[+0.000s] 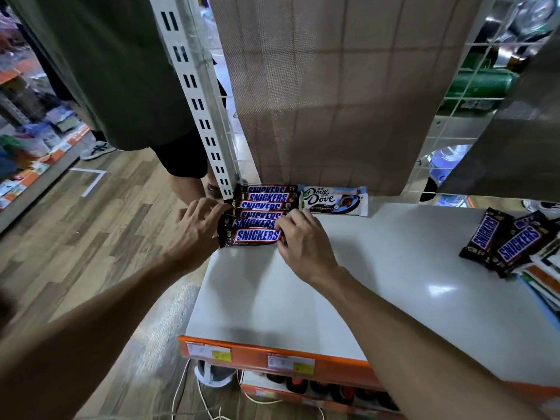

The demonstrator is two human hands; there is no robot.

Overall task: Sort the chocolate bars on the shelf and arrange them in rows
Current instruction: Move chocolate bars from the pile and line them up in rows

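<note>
The sorting looks partly done. A row of Snickers bars (pixel 261 207) runs from the back corner of the white shelf (pixel 348 283) toward the person, six labels showing, each bar laid crosswise and overlapping the next. Both hands are squaring its near end: the left hand (pixel 194 230) sits at the left ends of the wrappers with its fingers curled and close together, fingertips touching the bar ends, while the right hand (pixel 304 241) bends its fingers over the right ends of the two nearest bars, thumb under the front one (pixel 257 236), apparently pinching or nudging it into line. Just beyond the right fingertips, beside the row's far end, lies a start on a second row: Dove bars (pixel 333 200), seemingly two, one over the other. Well off to the right of the right hand a loose pile (pixel 509 244) of Snickers and other wrappers remains unsorted, so I judge that a good share of the work is left. That pile is cut off by the frame edge, so its count and the brands beneath cannot be told. The right hand hides the ends of the nearest bars, and how many bars are stacked under the visible ones is unclear.
</note>
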